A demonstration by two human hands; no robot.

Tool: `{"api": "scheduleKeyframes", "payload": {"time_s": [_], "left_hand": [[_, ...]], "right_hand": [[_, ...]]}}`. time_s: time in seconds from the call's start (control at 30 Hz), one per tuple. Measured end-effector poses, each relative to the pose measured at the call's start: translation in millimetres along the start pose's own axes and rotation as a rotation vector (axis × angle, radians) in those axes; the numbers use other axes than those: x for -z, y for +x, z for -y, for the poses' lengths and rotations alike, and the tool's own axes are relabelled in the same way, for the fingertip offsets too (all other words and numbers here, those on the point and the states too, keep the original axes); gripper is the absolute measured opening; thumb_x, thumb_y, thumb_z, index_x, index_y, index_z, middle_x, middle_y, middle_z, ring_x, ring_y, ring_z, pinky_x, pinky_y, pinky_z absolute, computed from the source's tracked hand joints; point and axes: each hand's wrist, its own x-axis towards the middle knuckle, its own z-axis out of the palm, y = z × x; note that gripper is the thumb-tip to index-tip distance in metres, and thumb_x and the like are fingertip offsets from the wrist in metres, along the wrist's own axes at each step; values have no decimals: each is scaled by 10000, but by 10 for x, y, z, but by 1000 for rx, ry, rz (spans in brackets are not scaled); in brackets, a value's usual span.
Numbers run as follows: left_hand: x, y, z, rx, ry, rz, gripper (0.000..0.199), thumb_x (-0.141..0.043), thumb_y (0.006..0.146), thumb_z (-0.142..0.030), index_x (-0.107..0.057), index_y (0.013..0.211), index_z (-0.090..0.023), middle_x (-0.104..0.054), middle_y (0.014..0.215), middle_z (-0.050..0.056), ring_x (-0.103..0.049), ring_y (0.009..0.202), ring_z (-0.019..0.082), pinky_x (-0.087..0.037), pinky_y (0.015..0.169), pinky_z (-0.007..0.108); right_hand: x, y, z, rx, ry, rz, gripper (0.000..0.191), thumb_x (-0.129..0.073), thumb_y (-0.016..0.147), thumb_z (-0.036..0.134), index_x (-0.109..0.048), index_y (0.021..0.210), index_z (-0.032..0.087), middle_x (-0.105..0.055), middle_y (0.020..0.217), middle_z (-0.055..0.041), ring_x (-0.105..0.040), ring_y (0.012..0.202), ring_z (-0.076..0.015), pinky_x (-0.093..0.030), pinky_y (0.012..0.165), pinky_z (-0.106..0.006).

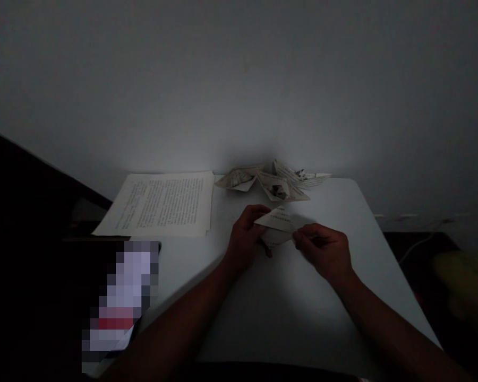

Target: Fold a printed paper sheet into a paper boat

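Some left fingers partly behind folded paper

Left hand, right hand hold folded paper; paper boats beyond.

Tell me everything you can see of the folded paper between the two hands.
The folded paper is pale, with dark print and a roughly diamond outline. A straight edge separates its brighter upper flap from a shadowed lower part. The left hand grips its left side; the right hand pinches its right corner. It sits over the white table; whether they touch is unclear.
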Motion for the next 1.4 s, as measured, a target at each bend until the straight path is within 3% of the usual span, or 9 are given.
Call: {"api": "scheduleKeyframes", "payload": {"time_s": [0.17,0.3,0.4,0.67,0.9,1.07,1.17,1.3,1.4], "left_hand": [[-21,-8,-10,8,127,-42,375,-647,759,-349,-575,1085,-179,-649,962,57,-619,602,138,-526,365,209],[-73,5,-58,56,257,-82,434,-715,743,-384,-638,1082,-124,-684,802,51,-581,471,100,-516,356,199],[-81,21,-65,74,199,-82,434,-733,732,-379,-664,1067,-111,-700,787,56,-580,447,97,-532,367,217],[-65,29,-38,169,-50,-23,397,-795,663,-313,-688,989,-113,-719,808,68,-658,625,158,-587,536,277],[-35,50,-41,294,-302,36,298,-765,654,-201,-674,928,-130,-717,880,87,-690,754,212,-568,672,335],[-12,61,-39,329,-350,14,204,-739,605,-123,-627,777,-122,-685,785,58,-667,706,186,-557,672,325],[-6,71,-27,340,-363,-26,191,-705,576,-76,-566,698,-129,-647,718,31,-646,661,166,-550,661,323],[-23,80,-28,350,-364,-49,196,-676,585,-64,-530,694,-136,-620,711,18,-635,656,162,-539,668,336],[-42,85,-29,360,-349,-48,209,-679,587,-70,-521,704,-139,-612,723,15,-617,659,152,-526,664,327]], "right_hand": [[5,-1,11,16,-44,6,131,-747,676,266,-677,604,183,-611,483,5,-504,392,-94,-370,352,-198],[19,0,27,25,-50,19,138,-744,676,268,-669,598,183,-614,494,2,-513,406,-101,-385,366,-207],[32,0,33,11,-25,31,154,-724,705,276,-662,599,183,-615,493,2,-492,399,-92,-369,365,-205],[71,6,-133,-128,215,17,143,-740,724,304,-703,785,180,-625,506,6,-500,401,-102,-388,390,-227],[90,52,-178,-161,395,127,116,-724,754,285,-701,812,188,-594,515,25,-498,426,-107,-381,421,-248],[43,18,-84,-81,303,73,158,-711,768,287,-705,911,221,-610,575,21,-507,464,-113,-394,446,-254],[5,-16,-33,34,122,4,144,-680,794,269,-716,932,251,-652,736,-10,-540,543,-119,-408,463,-250],[1,-17,1,203,-28,12,122,-657,802,223,-732,895,250,-655,950,-53,-606,745,-159,-475,593,-283],[18,-1,20,236,-55,28,129,-643,806,201,-727,895,244,-654,948,-56,-615,802,-175,-488,655,-301]]}}
